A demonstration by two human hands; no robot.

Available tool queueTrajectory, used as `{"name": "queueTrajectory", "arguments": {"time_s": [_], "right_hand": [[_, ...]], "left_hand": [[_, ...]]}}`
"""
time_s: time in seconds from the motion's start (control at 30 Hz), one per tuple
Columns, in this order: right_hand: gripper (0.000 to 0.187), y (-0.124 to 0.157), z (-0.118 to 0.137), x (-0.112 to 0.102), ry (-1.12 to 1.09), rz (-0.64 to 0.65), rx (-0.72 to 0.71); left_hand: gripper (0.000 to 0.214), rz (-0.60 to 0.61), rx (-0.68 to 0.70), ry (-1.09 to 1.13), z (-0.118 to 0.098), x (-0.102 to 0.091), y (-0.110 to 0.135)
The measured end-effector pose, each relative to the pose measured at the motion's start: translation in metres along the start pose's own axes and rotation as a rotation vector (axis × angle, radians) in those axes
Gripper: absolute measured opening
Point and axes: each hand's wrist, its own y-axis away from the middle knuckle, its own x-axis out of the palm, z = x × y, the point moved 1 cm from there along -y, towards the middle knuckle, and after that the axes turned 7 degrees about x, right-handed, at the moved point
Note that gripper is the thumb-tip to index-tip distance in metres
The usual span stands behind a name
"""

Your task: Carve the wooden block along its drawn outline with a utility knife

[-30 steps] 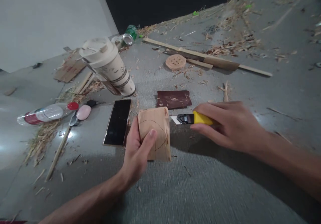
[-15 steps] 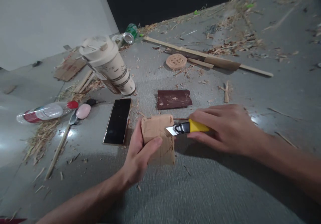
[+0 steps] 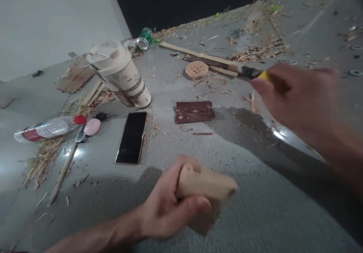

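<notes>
My left hand (image 3: 172, 204) is closed round a pale wooden block (image 3: 207, 192), held low and near me, tilted and blurred by motion. My right hand (image 3: 295, 102) is raised at the right, closed on a yellow-handled utility knife (image 3: 255, 73) whose dark tip sticks out to the left. The knife is well apart from the block. A dark brown sheet of sandpaper (image 3: 194, 111) lies on the grey surface (image 3: 227, 222) between the two hands.
A black phone (image 3: 132, 137) lies left of centre, with a tipped cream cup (image 3: 120, 73) behind it. A plastic bottle (image 3: 45, 129), a pink oval object (image 3: 92, 126), a green can (image 3: 143, 40), a round perforated wooden disc (image 3: 196, 69), long wooden strips (image 3: 198, 54) and scattered shavings lie around.
The left hand has pulled the block down toward me and turned it. The right hand has lifted the knife off the block, up and to the right.
</notes>
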Motion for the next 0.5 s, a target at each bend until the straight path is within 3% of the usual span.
{"name": "queueTrajectory", "arguments": {"time_s": [0.07,0.13,0.17,0.3,0.5], "right_hand": [[0.042,-0.002,0.001,-0.002,-0.024,-0.012,0.002],[0.043,0.007,0.014,0.0,-0.114,0.089,-0.142],[0.042,0.014,0.023,0.001,-0.153,0.159,-0.224],[0.044,0.037,0.05,0.008,-0.231,0.306,-0.437],[0.047,0.04,0.053,0.011,-0.216,0.41,-0.437]], "left_hand": [[0.042,-0.196,-0.003,-0.024,0.003,-0.004,-0.004],[0.046,-0.398,0.008,-0.065,0.004,-0.01,-0.011],[0.05,-0.443,0.016,-0.045,0.004,-0.012,-0.015],[0.054,-0.453,0.029,0.028,0.003,-0.014,-0.022],[0.047,-0.434,0.007,0.032,0.003,-0.009,-0.016]]}}
